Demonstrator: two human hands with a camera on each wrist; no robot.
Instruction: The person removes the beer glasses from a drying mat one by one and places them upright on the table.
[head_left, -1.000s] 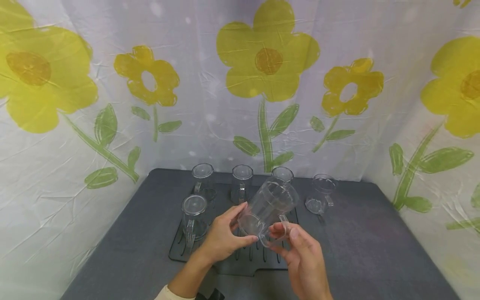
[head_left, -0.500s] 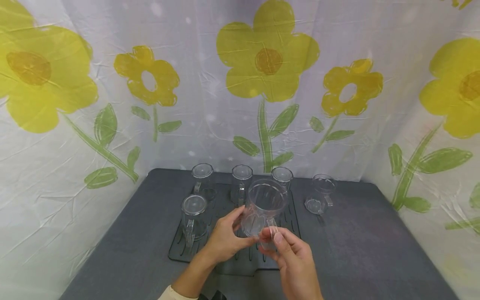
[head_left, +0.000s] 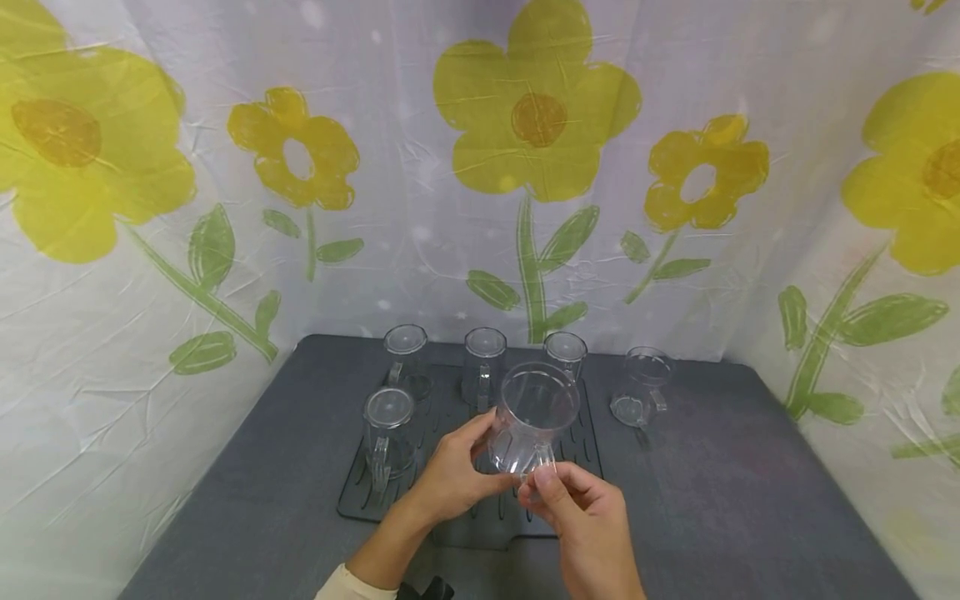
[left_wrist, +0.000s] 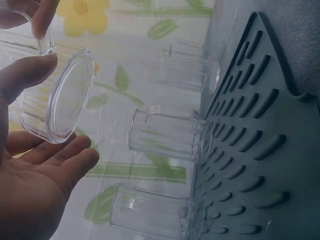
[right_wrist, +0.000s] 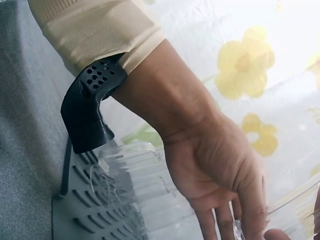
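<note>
Both hands hold a clear glass mug (head_left: 538, 404) above the mat's front half, its mouth up and leaning towards the head camera. My left hand (head_left: 456, 477) grips the mug's lower part from the left, thumb in front. With thumb and fingers, my right hand (head_left: 588, 517) pinches the handle. In the left wrist view the mug's base (left_wrist: 72, 97) lies between the thumb and spread fingers of my left hand (left_wrist: 45, 180). The right wrist view shows my left hand (right_wrist: 215, 160); the mug is mostly cut off there.
Upside-down glass mugs stand on the dark ribbed mat (head_left: 360, 510): three along the back (head_left: 406, 358), (head_left: 484, 362), (head_left: 567, 348) and one at front left (head_left: 389, 437). Right of the mat, another mug (head_left: 647, 385) stands mouth up on the grey table (head_left: 720, 483). A flowered curtain hangs behind.
The held mug has turned from leaning right to a more upright pose, its mouth swinging left and nearer. My right hand has moved left with the handle; my left hand has barely moved.
</note>
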